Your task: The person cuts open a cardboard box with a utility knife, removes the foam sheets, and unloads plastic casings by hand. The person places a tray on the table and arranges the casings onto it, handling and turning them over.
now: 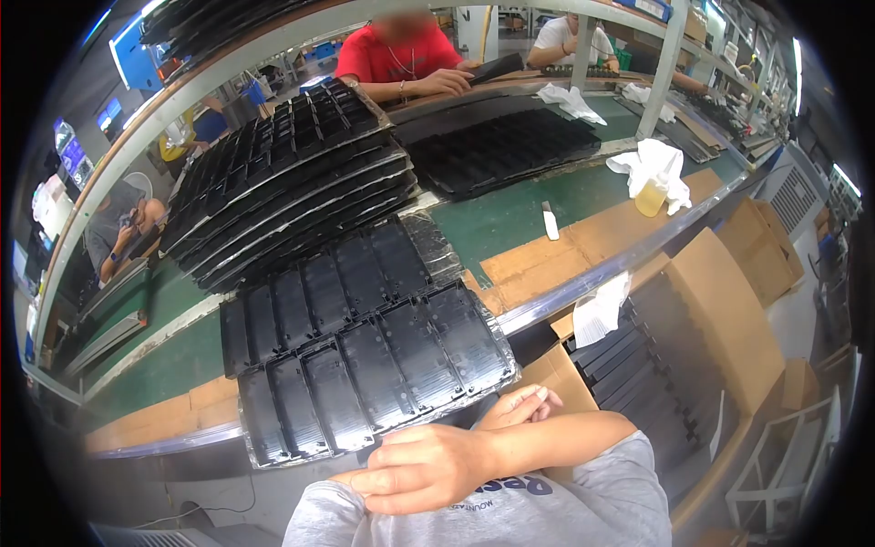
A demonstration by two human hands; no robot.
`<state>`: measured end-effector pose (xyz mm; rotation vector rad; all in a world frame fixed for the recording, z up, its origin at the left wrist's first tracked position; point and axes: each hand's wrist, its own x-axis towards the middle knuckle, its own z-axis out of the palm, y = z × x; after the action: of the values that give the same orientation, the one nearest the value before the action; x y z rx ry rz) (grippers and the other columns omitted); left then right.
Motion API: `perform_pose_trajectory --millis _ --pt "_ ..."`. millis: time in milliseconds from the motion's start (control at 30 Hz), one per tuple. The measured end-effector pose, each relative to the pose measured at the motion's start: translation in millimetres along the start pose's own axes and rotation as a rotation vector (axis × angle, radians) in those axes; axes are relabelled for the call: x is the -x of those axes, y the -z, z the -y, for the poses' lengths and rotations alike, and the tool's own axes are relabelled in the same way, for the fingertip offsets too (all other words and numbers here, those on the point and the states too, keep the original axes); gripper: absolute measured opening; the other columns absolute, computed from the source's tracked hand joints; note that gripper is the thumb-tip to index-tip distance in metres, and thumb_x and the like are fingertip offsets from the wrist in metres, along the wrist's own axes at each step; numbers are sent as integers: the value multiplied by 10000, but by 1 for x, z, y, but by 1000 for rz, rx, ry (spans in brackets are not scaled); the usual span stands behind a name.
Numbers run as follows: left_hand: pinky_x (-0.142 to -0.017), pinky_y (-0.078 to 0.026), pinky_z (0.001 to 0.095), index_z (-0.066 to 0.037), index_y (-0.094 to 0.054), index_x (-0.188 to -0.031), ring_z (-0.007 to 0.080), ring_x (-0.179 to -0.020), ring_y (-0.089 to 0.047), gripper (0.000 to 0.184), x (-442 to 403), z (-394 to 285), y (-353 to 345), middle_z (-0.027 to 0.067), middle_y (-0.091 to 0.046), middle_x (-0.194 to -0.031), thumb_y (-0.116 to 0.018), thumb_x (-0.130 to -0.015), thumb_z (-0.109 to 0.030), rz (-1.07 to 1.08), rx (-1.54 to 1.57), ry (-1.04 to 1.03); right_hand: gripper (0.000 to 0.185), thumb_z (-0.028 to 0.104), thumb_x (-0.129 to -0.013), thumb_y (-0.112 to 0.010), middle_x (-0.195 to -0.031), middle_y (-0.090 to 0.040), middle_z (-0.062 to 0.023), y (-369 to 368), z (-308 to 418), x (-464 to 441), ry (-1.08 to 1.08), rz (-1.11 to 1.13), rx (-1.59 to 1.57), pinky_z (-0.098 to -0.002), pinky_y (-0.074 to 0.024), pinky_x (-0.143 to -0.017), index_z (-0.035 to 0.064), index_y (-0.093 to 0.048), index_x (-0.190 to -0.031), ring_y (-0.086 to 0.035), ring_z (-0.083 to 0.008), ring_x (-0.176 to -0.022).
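Observation:
My forearms are crossed in front of my grey T-shirt. My right hand (424,469) lies over my left arm near the elbow, its fingers wrapped round it. Beyond my right forearm shows my left hand (521,407), its fingers curled and nothing visible in them. Just ahead of both hands, a tray of long black plastic parts (378,369) lies in two rows over the bench's front edge. To the right of my left hand stands an open cardboard box (729,301) holding black slatted parts (629,365), with white paper (602,310) at its rim.
Behind the tray rises a tall stack of black trays (292,191). Dark parts (510,150) cover the green bench (478,228) farther back. A white-handled blade (550,221) and a cup of yellow liquid (650,199) with tissue lie right. A person in red (401,59) works opposite.

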<state>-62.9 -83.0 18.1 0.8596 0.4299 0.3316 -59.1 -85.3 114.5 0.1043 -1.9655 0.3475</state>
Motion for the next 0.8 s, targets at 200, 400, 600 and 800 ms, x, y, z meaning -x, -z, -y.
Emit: perform_pose_trajectory --millis 200,400,600,800 --pt "-746 -414 230 -7 -525 -1099 100 -846 -504 369 8 12 -1 46 -557 -929 -374 -942 -305 78 -110 -175 372 -80 -603 -630 -1079 -453 -192 92 0 -55 -378 -250 107 -243 -508 -581 12 -592 -962 -565 -189 -828" --pt "-789 -414 246 -3 -507 -1158 114 -884 -504 405 4 -20 -3 56 -573 -963 -384 -937 -320 371 -275 -66 380 -46 -635 -639 -1068 -463 -181 167 45 -93 -249 -516 -199 -243 -511 -587 16 -548 -998 -564 -183 -793" --pt "-795 -417 246 -29 -510 -1169 103 -871 -515 384 21 -20 -9 46 -579 -990 -403 -932 -311 195 -283 -192 398 -23 -659 -634 -1062 -473 -162 175 55 -98 -176 -508 -174 -237 -502 -593 36 -531 -1039 -561 -170 -796" --pt "-818 -414 253 -48 -511 -1176 107 -896 -517 364 23 -4 -1 44 -580 -997 -431 -923 -297 188 -290 -159 416 0 -684 -628 -1055 -482 -142 180 63 -108 -90 -472 -111 -231 -493 -600 55 -515 -1080 -558 -158 -798"
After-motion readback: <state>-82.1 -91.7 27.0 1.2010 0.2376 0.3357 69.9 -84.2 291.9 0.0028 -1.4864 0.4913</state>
